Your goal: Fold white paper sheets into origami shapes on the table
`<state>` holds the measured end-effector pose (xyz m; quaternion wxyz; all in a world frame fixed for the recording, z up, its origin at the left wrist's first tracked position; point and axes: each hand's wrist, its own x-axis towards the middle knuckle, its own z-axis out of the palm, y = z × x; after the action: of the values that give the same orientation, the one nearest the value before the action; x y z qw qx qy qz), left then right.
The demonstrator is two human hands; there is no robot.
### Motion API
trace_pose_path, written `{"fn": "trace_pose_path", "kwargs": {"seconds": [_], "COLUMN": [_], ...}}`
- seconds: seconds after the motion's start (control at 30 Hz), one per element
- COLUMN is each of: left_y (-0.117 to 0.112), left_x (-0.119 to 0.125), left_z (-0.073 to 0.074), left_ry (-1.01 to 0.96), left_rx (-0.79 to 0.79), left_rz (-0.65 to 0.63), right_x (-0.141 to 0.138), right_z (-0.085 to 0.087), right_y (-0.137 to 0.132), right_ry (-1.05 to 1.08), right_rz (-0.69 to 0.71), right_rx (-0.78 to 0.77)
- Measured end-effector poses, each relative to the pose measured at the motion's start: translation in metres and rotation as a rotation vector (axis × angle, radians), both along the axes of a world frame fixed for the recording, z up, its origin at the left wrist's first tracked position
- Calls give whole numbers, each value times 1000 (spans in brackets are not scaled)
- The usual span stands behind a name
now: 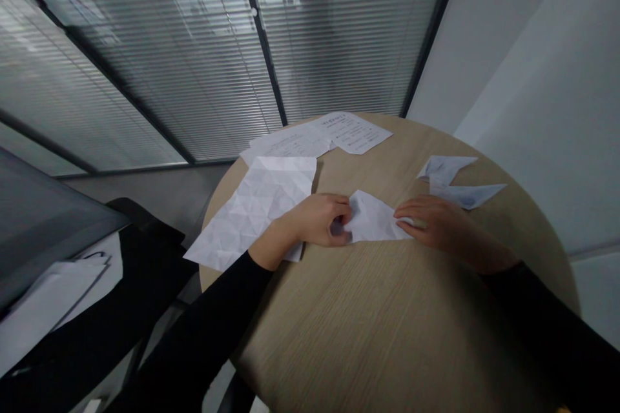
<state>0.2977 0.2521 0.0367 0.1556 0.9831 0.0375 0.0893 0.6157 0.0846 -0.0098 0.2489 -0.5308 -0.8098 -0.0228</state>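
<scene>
Between my two hands lies a folded piece of white paper (375, 216), roughly triangular with its peak pointing away from me. My left hand (323, 219) pinches its left corner, fingers curled and thumb below. On the opposite side, my right hand (436, 226) grips the right corner between thumb and fingers. Under my left wrist spreads a large creased sheet (261, 197), covered in a grid of fold lines. Just beyond my right hand sits a folded paper shape (453, 181) with two pointed ends.
Printed sheets (334, 132) lie at the far edge of the round wooden table (368, 310). To the left, more papers (62, 297) rest on a black chair (155, 271). Glass panels with blinds (203, 45) stand behind the table, and a white wall (542, 77) is at the right.
</scene>
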Motion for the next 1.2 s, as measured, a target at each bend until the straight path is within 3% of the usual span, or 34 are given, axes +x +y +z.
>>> {"fn": "trace_pose_path", "kwargs": {"seconds": [0.13,0.57,0.87,1.2], "left_y": [-4,-2,-1,-3], "left_x": [-1,0,4,6], "left_z": [6,0,-7,-11], "left_ry": [17,23,25,-6], "left_rx": [30,185,276,188], "left_rz": [20,-12,-128,-90], "right_x": [-3,-10,-16,-20], "right_z": [6,15,18,23], "right_y": [-4,-6,-7,-8], "right_ry": [-27,-70,-161,-156], "right_rz": [-15,-19,-12,-7], "right_rx": [-8,-28,-3,-28]}}
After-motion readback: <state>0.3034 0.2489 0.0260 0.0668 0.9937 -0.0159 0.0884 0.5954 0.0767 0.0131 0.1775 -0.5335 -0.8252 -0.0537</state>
